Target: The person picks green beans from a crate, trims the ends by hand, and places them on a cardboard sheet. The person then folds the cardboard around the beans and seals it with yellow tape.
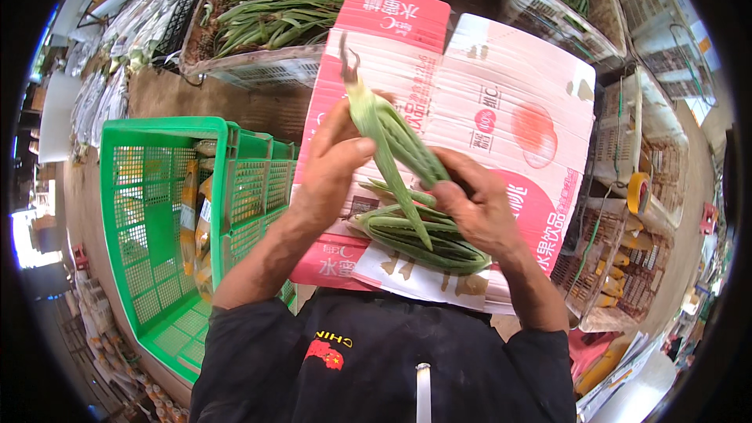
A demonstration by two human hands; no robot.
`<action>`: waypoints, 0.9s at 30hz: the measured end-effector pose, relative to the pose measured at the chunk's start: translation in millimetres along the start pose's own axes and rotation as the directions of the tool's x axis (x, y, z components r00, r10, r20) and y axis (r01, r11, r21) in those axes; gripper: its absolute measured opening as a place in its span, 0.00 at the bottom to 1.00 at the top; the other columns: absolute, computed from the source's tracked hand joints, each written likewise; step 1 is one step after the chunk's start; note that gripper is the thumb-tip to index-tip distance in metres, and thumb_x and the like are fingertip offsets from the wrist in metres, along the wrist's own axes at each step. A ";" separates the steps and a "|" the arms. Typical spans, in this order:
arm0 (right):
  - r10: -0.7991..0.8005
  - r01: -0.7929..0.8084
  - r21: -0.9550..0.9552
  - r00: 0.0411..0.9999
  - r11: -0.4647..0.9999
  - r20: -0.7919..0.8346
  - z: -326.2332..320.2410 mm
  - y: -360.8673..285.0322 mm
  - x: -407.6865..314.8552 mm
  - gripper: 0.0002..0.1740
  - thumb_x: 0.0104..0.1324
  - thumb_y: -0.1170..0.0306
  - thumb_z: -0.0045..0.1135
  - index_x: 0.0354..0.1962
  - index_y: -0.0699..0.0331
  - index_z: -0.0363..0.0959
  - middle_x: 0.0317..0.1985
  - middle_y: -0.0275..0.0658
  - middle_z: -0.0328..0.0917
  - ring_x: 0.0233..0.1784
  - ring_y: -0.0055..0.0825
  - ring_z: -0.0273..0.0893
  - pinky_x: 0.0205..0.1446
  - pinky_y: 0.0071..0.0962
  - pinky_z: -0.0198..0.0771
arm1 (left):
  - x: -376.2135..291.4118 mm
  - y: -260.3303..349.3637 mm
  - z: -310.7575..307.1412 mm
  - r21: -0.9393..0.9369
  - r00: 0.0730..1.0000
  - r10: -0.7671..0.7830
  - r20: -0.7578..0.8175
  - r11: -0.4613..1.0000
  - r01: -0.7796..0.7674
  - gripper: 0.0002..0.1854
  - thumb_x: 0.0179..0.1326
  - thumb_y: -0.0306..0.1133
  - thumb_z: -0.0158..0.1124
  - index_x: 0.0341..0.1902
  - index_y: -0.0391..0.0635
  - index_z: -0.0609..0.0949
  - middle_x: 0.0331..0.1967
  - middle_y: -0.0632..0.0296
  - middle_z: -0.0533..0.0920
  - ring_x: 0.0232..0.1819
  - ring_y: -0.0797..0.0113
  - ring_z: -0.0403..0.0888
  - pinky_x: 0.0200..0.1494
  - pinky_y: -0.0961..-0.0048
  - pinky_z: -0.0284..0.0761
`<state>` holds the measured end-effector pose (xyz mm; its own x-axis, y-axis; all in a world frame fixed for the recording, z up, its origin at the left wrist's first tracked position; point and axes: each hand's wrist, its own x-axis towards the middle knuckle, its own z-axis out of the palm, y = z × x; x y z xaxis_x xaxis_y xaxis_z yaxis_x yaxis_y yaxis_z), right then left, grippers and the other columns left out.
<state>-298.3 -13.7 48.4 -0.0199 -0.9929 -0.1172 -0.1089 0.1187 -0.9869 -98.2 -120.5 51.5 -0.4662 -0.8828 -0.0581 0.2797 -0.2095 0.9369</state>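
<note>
My left hand (332,167) is at the pale base of a green, leafy vegetable, perhaps aloe or sponge gourd (411,141), its thumb beside a loose outer leaf (389,170) that hangs down to the right. Dark, withered strands stick up from the base. Around the lower right end of the same green piece my right hand (476,200) is closed. Below both hands, more ridged green pieces (423,241) lie on a flattened pink and white cardboard (458,94) and partly on a brown-marked white sheet (417,273).
A green plastic crate (164,123) with yellow wrapped packs (202,211) stands at left. Behind the cardboard, a pale crate (258,67) holds many long green leaves (294,6). More crates (623,129) line the right side, with a yellow tape roll (638,192) on one.
</note>
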 end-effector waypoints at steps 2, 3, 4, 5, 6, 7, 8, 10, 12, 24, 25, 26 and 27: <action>-0.245 0.222 -0.317 0.969 0.922 -0.033 -19.1 9.6 -4.6 0.25 0.70 0.79 0.61 0.65 0.69 0.74 0.52 0.48 0.85 0.53 0.39 0.86 0.55 0.36 0.80 | -7.6 6.2 -45.5 0.106 1.000 0.014 -0.012 0.994 -0.012 0.36 0.59 0.41 0.62 0.69 0.33 0.75 0.67 0.50 0.79 0.71 0.57 0.75 0.78 0.54 0.61; -0.366 0.317 -0.461 0.930 0.829 -0.018 -25.1 13.0 -5.9 0.26 0.68 0.80 0.64 0.63 0.70 0.75 0.51 0.48 0.86 0.51 0.40 0.87 0.53 0.35 0.81 | -18.9 13.3 -60.3 0.163 0.993 0.006 -0.118 0.987 0.013 0.34 0.58 0.37 0.61 0.69 0.32 0.76 0.66 0.51 0.80 0.69 0.57 0.76 0.76 0.56 0.65; -0.350 0.314 -0.493 0.936 0.811 0.021 -30.5 14.8 -9.5 0.26 0.65 0.82 0.65 0.62 0.70 0.76 0.50 0.50 0.86 0.51 0.43 0.87 0.54 0.37 0.81 | -27.0 16.0 -67.3 0.324 0.973 0.079 -0.215 0.946 -0.006 0.31 0.57 0.33 0.61 0.66 0.34 0.77 0.64 0.51 0.80 0.68 0.58 0.77 0.75 0.57 0.68; -0.333 0.313 -0.524 0.941 0.792 0.058 -34.6 16.2 -13.2 0.27 0.63 0.83 0.65 0.61 0.70 0.76 0.50 0.52 0.85 0.51 0.47 0.86 0.54 0.38 0.81 | -35.2 17.8 -70.9 0.477 0.941 0.166 -0.296 0.879 -0.005 0.28 0.57 0.29 0.60 0.64 0.35 0.79 0.63 0.51 0.81 0.67 0.59 0.77 0.73 0.58 0.70; -0.313 0.313 -0.554 0.945 0.771 0.098 -36.2 16.4 -15.6 0.28 0.60 0.84 0.66 0.60 0.70 0.77 0.50 0.53 0.85 0.51 0.50 0.86 0.55 0.40 0.81 | -45.5 18.8 -71.5 0.645 0.926 0.291 -0.239 0.761 -0.072 0.26 0.56 0.28 0.62 0.61 0.36 0.79 0.61 0.51 0.81 0.65 0.58 0.78 0.71 0.59 0.70; -0.318 0.328 -0.555 0.941 0.764 0.117 -36.3 17.8 -16.5 0.28 0.60 0.85 0.66 0.60 0.70 0.77 0.50 0.53 0.85 0.51 0.51 0.86 0.55 0.41 0.81 | -55.2 18.0 -71.1 0.780 0.903 0.398 -0.159 0.612 -0.132 0.25 0.54 0.26 0.65 0.59 0.37 0.80 0.59 0.51 0.81 0.63 0.56 0.79 0.70 0.60 0.71; -0.323 0.341 -0.556 0.937 0.758 0.136 -36.1 21.4 -16.8 0.28 0.59 0.85 0.66 0.59 0.70 0.77 0.49 0.54 0.85 0.51 0.52 0.85 0.56 0.41 0.81 | -63.1 17.1 -69.6 0.882 0.872 0.485 -0.059 0.435 -0.182 0.23 0.53 0.25 0.67 0.56 0.38 0.81 0.57 0.51 0.82 0.61 0.55 0.79 0.68 0.60 0.72; -0.322 0.344 -0.568 0.936 0.748 0.143 -34.0 30.3 -17.5 0.27 0.61 0.85 0.65 0.59 0.70 0.77 0.49 0.53 0.85 0.52 0.50 0.86 0.57 0.39 0.80 | -81.7 15.3 -54.7 0.892 0.902 0.394 0.175 0.324 -0.315 0.21 0.52 0.25 0.70 0.52 0.39 0.81 0.55 0.49 0.82 0.59 0.52 0.80 0.65 0.59 0.73; -0.253 0.239 -0.537 0.966 0.809 0.049 -32.9 34.5 -17.4 0.25 0.63 0.84 0.64 0.59 0.71 0.77 0.49 0.53 0.85 0.52 0.47 0.86 0.57 0.38 0.80 | -85.9 6.1 -39.0 0.877 0.908 0.244 0.340 0.265 -0.400 0.22 0.52 0.27 0.73 0.52 0.40 0.81 0.54 0.48 0.81 0.59 0.50 0.80 0.64 0.57 0.73; -0.329 0.277 -0.546 0.944 0.791 0.002 -32.3 52.8 -30.2 0.25 0.63 0.82 0.66 0.59 0.69 0.78 0.51 0.50 0.85 0.54 0.48 0.85 0.59 0.39 0.79 | -81.0 -46.6 -26.8 0.863 0.865 -0.116 0.488 0.214 -0.458 0.32 0.54 0.35 0.77 0.62 0.40 0.78 0.54 0.53 0.79 0.60 0.53 0.77 0.66 0.55 0.68; -0.331 0.283 -0.546 0.943 0.788 0.011 -30.8 53.5 -31.9 0.25 0.62 0.82 0.67 0.59 0.69 0.78 0.51 0.50 0.85 0.54 0.48 0.85 0.59 0.39 0.79 | -81.9 -47.2 -26.5 0.858 0.863 -0.099 0.496 0.207 -0.470 0.31 0.54 0.35 0.77 0.61 0.40 0.79 0.53 0.53 0.80 0.60 0.53 0.77 0.66 0.55 0.69; -0.333 0.290 -0.546 0.943 0.786 0.020 -29.3 53.9 -33.7 0.26 0.62 0.82 0.67 0.59 0.68 0.78 0.51 0.50 0.85 0.54 0.48 0.85 0.59 0.39 0.79 | -83.0 -47.8 -25.8 0.853 0.860 -0.080 0.504 0.201 -0.481 0.30 0.54 0.35 0.77 0.60 0.41 0.79 0.53 0.54 0.80 0.60 0.53 0.77 0.66 0.55 0.70; -0.338 0.298 -0.542 0.941 0.786 0.028 -26.0 54.7 -34.8 0.26 0.61 0.82 0.68 0.59 0.68 0.78 0.51 0.50 0.85 0.54 0.49 0.85 0.59 0.39 0.79 | -84.2 -47.2 -25.7 0.850 0.858 -0.065 0.510 0.188 -0.491 0.29 0.54 0.34 0.76 0.59 0.41 0.80 0.52 0.54 0.80 0.60 0.54 0.77 0.65 0.55 0.70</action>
<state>-329.4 27.5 1.3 0.0463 -0.9744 0.2200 -0.6302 -0.1993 -0.7504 -50.6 -47.1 3.3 -0.8460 -0.5292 0.0647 -0.4321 0.7517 0.4982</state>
